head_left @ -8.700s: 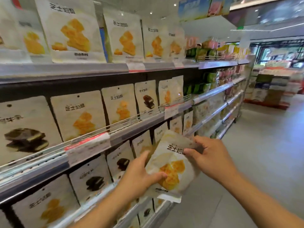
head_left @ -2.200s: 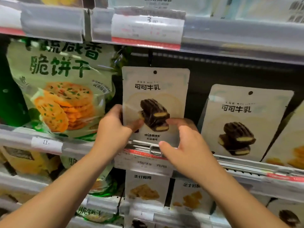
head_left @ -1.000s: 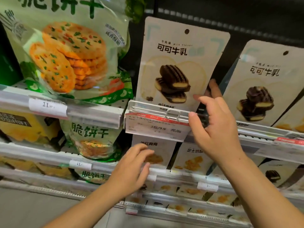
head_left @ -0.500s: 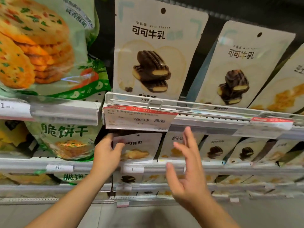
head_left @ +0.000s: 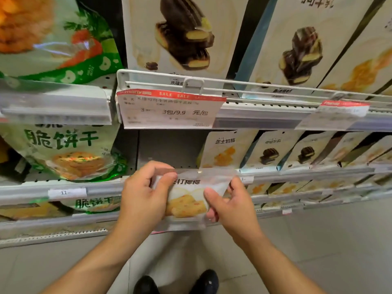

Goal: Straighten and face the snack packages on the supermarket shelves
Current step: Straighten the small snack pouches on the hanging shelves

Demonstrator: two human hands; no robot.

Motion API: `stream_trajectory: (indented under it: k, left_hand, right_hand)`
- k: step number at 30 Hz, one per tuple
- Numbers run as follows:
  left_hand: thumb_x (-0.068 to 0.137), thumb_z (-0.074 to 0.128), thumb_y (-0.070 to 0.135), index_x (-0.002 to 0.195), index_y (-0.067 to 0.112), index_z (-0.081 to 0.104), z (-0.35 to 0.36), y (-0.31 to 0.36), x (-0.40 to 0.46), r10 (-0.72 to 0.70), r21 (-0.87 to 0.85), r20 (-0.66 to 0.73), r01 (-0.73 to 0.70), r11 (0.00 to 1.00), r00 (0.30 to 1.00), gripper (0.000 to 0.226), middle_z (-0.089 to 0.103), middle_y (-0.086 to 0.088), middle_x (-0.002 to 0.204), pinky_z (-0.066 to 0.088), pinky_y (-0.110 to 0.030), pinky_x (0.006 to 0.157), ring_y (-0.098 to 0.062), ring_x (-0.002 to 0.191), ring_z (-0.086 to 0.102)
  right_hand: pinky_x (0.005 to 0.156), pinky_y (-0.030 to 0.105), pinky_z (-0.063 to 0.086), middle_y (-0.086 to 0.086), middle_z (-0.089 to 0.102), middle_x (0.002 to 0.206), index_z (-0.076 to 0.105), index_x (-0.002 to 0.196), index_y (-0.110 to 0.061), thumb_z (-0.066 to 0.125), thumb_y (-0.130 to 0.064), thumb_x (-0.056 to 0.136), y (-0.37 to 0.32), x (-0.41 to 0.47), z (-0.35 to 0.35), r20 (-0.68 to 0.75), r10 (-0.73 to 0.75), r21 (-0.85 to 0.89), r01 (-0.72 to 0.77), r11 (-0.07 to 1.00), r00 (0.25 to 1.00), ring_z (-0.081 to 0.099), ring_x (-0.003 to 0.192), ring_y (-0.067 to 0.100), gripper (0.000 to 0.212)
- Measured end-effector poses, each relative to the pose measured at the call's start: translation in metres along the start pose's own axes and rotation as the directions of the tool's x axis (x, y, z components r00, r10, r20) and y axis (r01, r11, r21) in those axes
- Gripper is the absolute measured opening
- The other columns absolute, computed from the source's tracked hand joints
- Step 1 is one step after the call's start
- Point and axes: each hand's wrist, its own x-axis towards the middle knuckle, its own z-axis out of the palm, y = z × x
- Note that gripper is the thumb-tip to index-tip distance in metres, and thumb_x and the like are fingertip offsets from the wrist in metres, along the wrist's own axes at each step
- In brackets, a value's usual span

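I see the shelves (head_left: 275, 115) stacked with pouches, and green biscuit bags (head_left: 70, 151) off to the left. In front of the lower shelf, my left hand (head_left: 144, 200) and right hand (head_left: 231, 206) hold a white snack pouch (head_left: 188, 200) between them, fingers (head_left: 167, 183) curled round its side edges, thumbs on its front.

held pouch (head_left: 192, 200): cream, yellow-orange cake print, black lettering | price tag (head_left: 169, 109) above it: white, red band | biscuit bag (head_left: 67, 151) left of it: green | shoes (head_left: 206, 282) below: black
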Motion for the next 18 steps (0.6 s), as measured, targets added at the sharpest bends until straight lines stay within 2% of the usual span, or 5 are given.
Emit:
stream_trajectory:
  k: [4,9,12,15,18]
  left_hand:
    - [0.078,0.066,0.013,0.077,0.025,0.067,0.021,-0.002,-0.016,0.003,-0.068,0.077,0.002,0.998,0.997,0.012,0.064,0.008,0.086,0.046,-0.018,0.079,-0.006,0.086,0.061]
    - [0.071,0.078,0.035,0.100,0.046,0.063,0.069,0.001,-0.044,-0.220,-0.138,0.383,0.291,0.947,0.897,0.034,0.071,0.012,0.095,0.049,-0.016,0.073,-0.005,0.085,0.066]
    - [0.073,0.081,0.039,0.096,0.043,0.067,0.111,0.012,-0.059,-0.172,-0.036,0.501,0.218,0.975,0.848,0.027,0.073,0.016,0.094,0.050,-0.023,0.074,-0.003,0.086,0.068]
    - [0.079,0.079,0.025,0.085,0.027,0.070,0.162,0.032,-0.079,-0.134,-0.016,0.548,0.171,0.985,0.826,0.012,0.073,0.007,0.083,0.050,-0.021,0.068,-0.008,0.078,0.067]
    - [0.085,0.071,0.007,0.089,0.038,0.072,0.218,0.062,-0.105,-0.135,-0.036,0.646,0.206,0.978,0.752,0.031,0.075,0.012,0.086,0.052,-0.018,0.060,-0.007,0.072,0.070]
  right_hand:
    - [0.048,0.033,0.051,0.008,0.063,0.060,0.063,0.096,-0.016,0.067,-0.014,0.088,0.016,-0.020,-0.033,-0.139,0.031,-0.001,-0.031,1.000,0.990,0.057,0.048,0.020,0.009]
    - [0.045,0.026,0.047,0.010,0.058,0.050,0.065,0.097,-0.010,0.065,-0.011,0.090,0.031,-0.049,-0.094,-0.297,0.021,0.048,-0.007,0.999,0.955,0.054,0.044,0.018,0.007]
    - [0.045,0.031,0.047,0.009,0.058,0.051,0.065,0.096,-0.012,0.067,-0.012,0.088,0.039,-0.072,-0.141,-0.378,0.032,0.112,0.012,0.994,0.925,0.052,0.042,0.018,0.008]
    - [0.043,0.030,0.046,0.005,0.057,0.050,0.063,0.096,-0.010,0.069,-0.012,0.087,0.049,-0.102,-0.191,-0.418,0.079,0.179,-0.003,0.984,0.905,0.052,0.042,0.017,0.011]
    - [0.042,0.028,0.044,0.005,0.061,0.053,0.066,0.097,-0.012,0.071,-0.014,0.086,0.061,-0.137,-0.246,-0.485,0.113,0.231,0.002,0.973,0.867,0.051,0.042,0.019,0.013]
